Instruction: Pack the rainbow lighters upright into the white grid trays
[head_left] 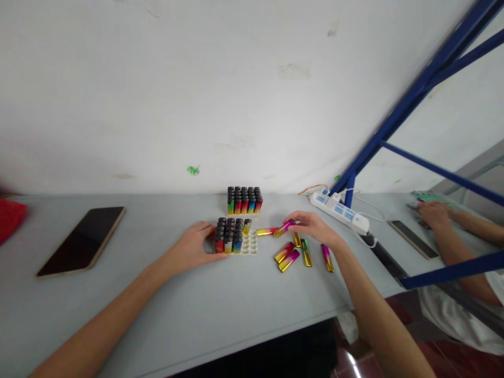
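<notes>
A white tray with rows of holes (249,244) holds several upright lighters (228,235) with black tops and coloured bodies. One gold piece (247,226) stands in the tray's back right part, and the holes in front of it are bare. My left hand (196,242) is curled around the tray's left side, thumb in front and fingers behind. My right hand (311,226) pinches a magenta-and-gold lighter (284,228) over the loose ones. Loose metallic lighters lie right of the tray, among them a red-gold one (266,231) and a green-gold one (306,253).
Behind the tray stands a second block of upright lighters (244,200), near the wall. A dark tablet-like slab (82,240) lies at left. At right are a white power strip (339,210), a blue metal frame (370,142) and another person's hands (435,214).
</notes>
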### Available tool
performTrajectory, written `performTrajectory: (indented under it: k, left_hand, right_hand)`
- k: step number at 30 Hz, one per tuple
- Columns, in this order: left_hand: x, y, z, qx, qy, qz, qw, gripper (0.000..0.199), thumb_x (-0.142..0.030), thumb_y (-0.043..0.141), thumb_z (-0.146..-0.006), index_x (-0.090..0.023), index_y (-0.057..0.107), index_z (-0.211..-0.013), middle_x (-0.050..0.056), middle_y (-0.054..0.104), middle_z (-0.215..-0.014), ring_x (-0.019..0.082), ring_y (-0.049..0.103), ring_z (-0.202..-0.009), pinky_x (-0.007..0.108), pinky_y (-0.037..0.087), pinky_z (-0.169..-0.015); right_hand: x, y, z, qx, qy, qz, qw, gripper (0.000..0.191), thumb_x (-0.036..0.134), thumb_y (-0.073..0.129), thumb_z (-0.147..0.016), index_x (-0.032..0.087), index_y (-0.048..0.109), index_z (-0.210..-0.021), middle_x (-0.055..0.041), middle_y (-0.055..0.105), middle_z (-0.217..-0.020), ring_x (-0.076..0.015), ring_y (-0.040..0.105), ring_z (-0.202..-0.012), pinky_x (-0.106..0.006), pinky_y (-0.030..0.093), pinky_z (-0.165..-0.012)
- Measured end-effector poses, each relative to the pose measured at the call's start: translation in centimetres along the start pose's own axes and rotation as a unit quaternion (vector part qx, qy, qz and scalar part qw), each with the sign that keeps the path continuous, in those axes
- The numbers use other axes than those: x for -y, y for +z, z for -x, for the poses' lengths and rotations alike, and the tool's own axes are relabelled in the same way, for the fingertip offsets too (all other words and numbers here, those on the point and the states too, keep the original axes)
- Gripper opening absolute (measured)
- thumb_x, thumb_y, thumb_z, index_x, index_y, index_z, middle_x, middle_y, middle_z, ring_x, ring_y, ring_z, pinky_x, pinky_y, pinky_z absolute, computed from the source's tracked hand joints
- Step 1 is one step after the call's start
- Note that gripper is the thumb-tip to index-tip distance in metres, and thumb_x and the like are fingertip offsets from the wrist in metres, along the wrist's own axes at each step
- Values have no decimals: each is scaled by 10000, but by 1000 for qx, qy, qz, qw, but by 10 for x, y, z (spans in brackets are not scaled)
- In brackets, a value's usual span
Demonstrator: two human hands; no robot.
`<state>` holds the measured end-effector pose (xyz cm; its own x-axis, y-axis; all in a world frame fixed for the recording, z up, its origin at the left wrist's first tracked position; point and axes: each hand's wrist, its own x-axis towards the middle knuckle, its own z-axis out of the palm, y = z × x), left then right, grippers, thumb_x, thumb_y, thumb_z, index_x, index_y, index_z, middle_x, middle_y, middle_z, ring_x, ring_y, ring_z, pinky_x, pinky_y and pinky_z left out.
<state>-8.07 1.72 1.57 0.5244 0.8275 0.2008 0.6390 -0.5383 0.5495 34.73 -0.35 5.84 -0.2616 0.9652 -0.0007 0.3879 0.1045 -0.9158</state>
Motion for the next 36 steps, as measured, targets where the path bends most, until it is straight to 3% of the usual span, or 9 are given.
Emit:
performTrajectory:
  k: [5,9,12,15,19,22,30,36]
  left_hand:
    - [-4,3,-2,-16,-3,-24,1000,565,-790,880,-814,-255,715,-890,89,796,-993,344,745,-959,480,622,-939]
    - [-1,4,-1,-25,7,-23,999,573,-801,897,-807,-261,726,-892,75,799,-984,327,747,-937,451,628,-912]
    - [1,4,0,-29,11,-17,999,572,-788,908,-803,-250,745,-908,78,802,-992,332,756,-946,456,635,-912]
    - [-1,4,0,-24,10,-14,1000,576,-789,904,-808,-247,740,-913,78,796,-987,335,756,-941,462,632,-913]
    - [-2,4,1,-18,5,-11,1000,564,-770,903,-821,-246,737,-944,85,797,-1018,343,756,-974,471,623,-946]
    - [-2,3,1,-12,-2,-9,1000,542,-748,909,-819,-249,738,-947,84,796,-1027,344,756,-984,463,616,-942]
    - [-3,0,1,-6,-7,-9,1000,546,-749,918,-813,-251,742,-949,80,809,-1034,341,763,-993,456,610,-936]
    - [-3,0,1,-5,-5,-7,1000,564,-778,902,-821,-249,765,-960,95,827,-1067,348,767,-1018,473,626,-961]
  right_hand:
    - [14,44,-21,-124,10,-274,954,654,707,1090,-667,254,818,-1053,-46,841,-1006,-224,753,-933,-363,614,-896]
    - [40,73,-42,-93,-15,-332,939,626,735,993,-790,299,689,-1120,34,734,-863,-160,628,-713,-303,562,-689]
    - [48,91,-50,-66,-6,-295,953,617,784,898,-866,331,604,-1167,111,545,-715,-123,370,-536,-241,341,-494]
    - [41,112,-52,-108,3,-235,966,636,885,806,-884,314,596,-1066,127,380,-658,-122,245,-523,-249,204,-472]
    - [29,132,-44,-162,-18,-121,979,716,946,686,-922,276,512,-738,71,376,-630,-140,326,-599,-297,255,-538]
    - [30,137,-39,-180,-22,-66,981,732,908,653,-938,281,417,-642,58,342,-625,-139,308,-636,-316,248,-590]
    - [28,141,-39,-210,-16,-22,977,497,685,540,-927,296,388,-659,52,352,-637,-149,327,-654,-318,259,-621]
    - [32,141,-30,-186,-41,0,982,535,726,547,-1040,288,453,-747,36,457,-681,-183,420,-680,-322,340,-654]
